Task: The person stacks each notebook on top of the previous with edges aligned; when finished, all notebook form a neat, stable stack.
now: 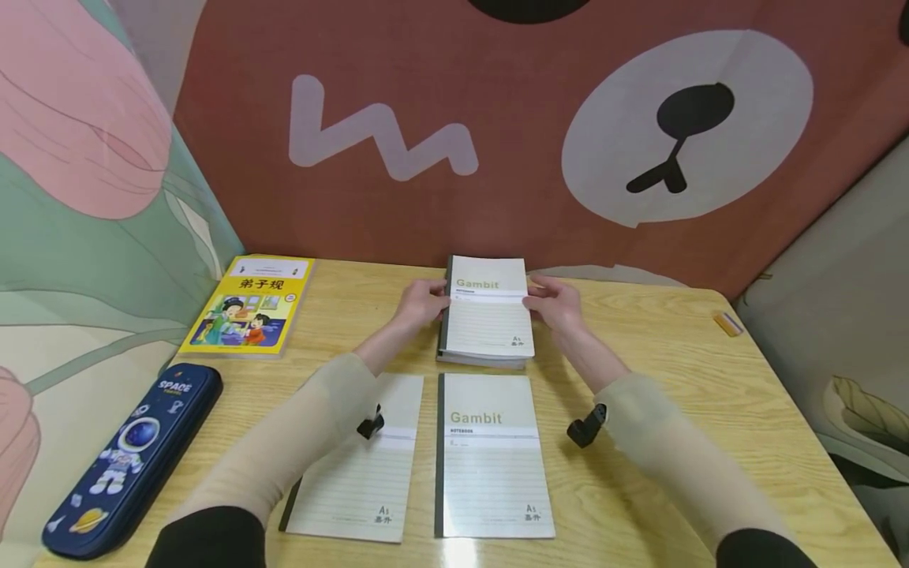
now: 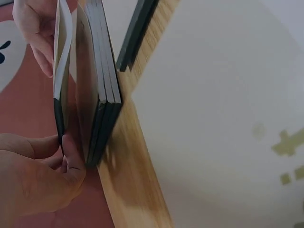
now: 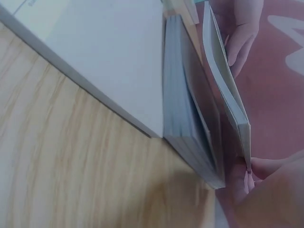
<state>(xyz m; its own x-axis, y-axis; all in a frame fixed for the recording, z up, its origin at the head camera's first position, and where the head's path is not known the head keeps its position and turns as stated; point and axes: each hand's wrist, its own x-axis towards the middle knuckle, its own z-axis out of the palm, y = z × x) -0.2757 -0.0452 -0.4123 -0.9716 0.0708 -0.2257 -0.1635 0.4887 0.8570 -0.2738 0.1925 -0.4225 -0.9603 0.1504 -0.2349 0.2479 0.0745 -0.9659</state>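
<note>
The top notebook (image 1: 487,304) was pinched at its side edges by the left hand (image 1: 420,303) and the right hand (image 1: 557,304), and held just above the stack (image 1: 483,356) at the desk's (image 1: 675,371) far middle. Judged a lifting step; a level carry was called for next.

You've got two hands in view, left hand (image 1: 420,304) and right hand (image 1: 556,303). Notebooks: one top notebook (image 1: 488,304) lifted off a stack (image 1: 483,359) of three more per the left wrist view, plus two lying flat nearer you, one (image 1: 358,473) and another (image 1: 491,457). That makes six. One yellow picture book (image 1: 248,304), one pencil case (image 1: 124,457), one eraser (image 1: 727,323), one table (image 1: 675,410).
</note>
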